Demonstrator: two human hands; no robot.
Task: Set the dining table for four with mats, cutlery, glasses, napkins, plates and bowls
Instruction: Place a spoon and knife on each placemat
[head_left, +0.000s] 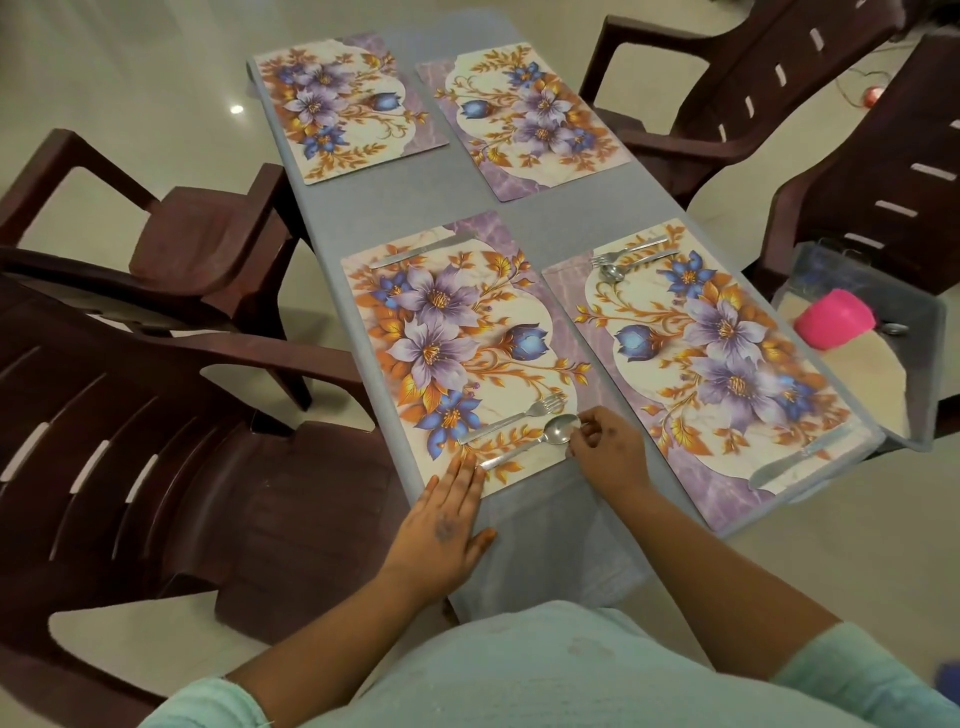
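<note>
Pinching the spoon (556, 434) bowl, the right hand (605, 449) sets it beside the fork (519, 418) while the left hand (447, 525) presses flat on the mat (467, 332).

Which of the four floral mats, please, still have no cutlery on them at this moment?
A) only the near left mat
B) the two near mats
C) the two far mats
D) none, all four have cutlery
C: the far left mat and far right mat lie bare, while the near left mat carries a fork, a spoon and a knife, and the near right mat also holds cutlery.
</note>
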